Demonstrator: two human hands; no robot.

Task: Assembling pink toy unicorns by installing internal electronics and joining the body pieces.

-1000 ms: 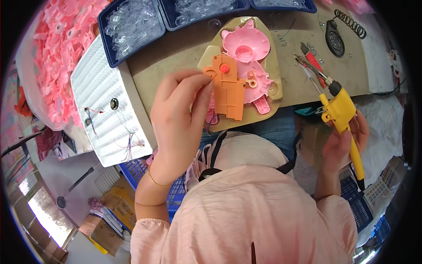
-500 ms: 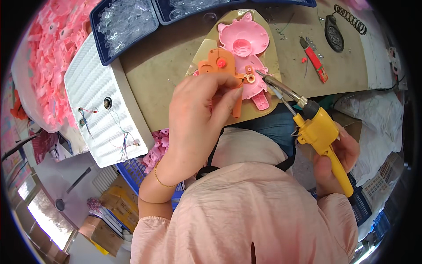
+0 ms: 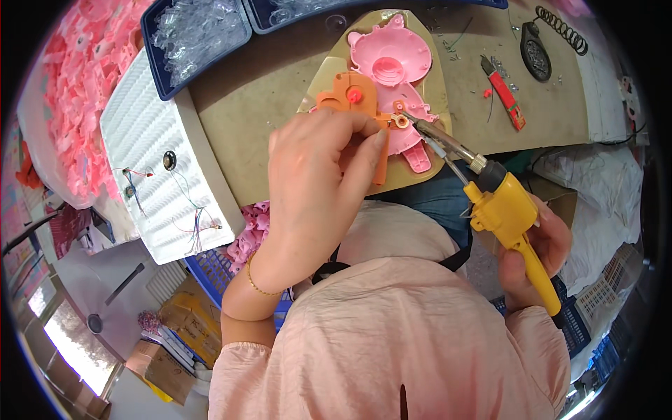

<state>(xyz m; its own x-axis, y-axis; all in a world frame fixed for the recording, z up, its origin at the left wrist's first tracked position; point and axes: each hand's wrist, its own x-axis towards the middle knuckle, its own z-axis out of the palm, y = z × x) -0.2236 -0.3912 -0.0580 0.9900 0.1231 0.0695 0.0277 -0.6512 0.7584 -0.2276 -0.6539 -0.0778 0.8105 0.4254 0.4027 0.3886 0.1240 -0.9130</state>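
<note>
our right grip is wrapped round the handle of a yellow plastic soldering tool; a second ago we held it out near the red knife, and now its slim metal tip is just beside a small gold ring. our left grip has shifted from the orange housing's upper left corner to its right edge, thumb and fingertips together; we cannot tell what they pinch. the housing, flat and stepped with a round red knob, overlaps a glossy, hollow pink shell on a smooth tan fixture at the worktop's front edge. toward the right end lies the red knife; at the left end, a ribbed white block.
</note>
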